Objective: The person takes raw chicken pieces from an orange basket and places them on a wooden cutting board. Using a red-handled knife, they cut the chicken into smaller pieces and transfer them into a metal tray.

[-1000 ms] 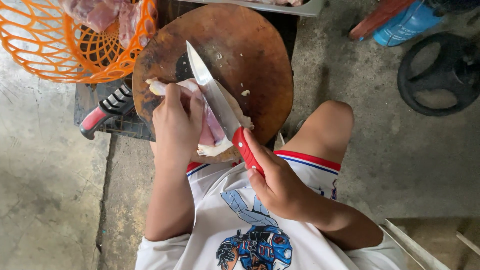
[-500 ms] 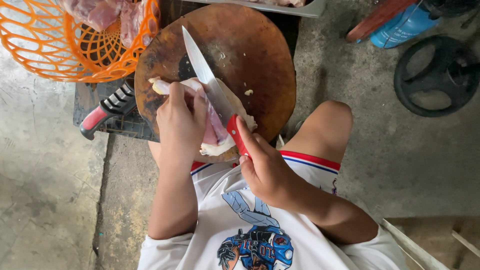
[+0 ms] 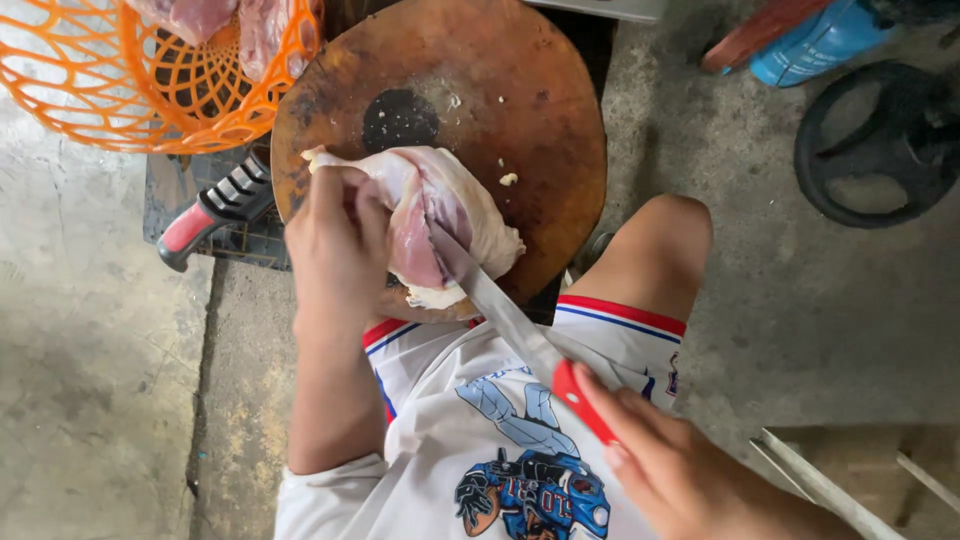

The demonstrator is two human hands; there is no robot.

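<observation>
A piece of raw chicken [image 3: 455, 215] lies on a round wooden chopping board [image 3: 520, 120], near its front edge. My left hand [image 3: 335, 250] presses down on the meat's left side and holds it in place. My right hand [image 3: 680, 470] grips the red handle of a long knife [image 3: 500, 310] low in the picture, over my lap. The blade's tip sits inside a pink cut in the chicken.
An orange plastic basket [image 3: 110, 90] with more raw meat stands at the top left. A second knife with a red and black handle [image 3: 215, 215] lies left of the board. A black wheel [image 3: 880, 140] and a blue container [image 3: 815, 45] sit on the concrete floor at right.
My right hand has drawn the knife back toward me, so the blade now slants out of the meat. The cut in the chicken has opened and my left hand still holds it.
</observation>
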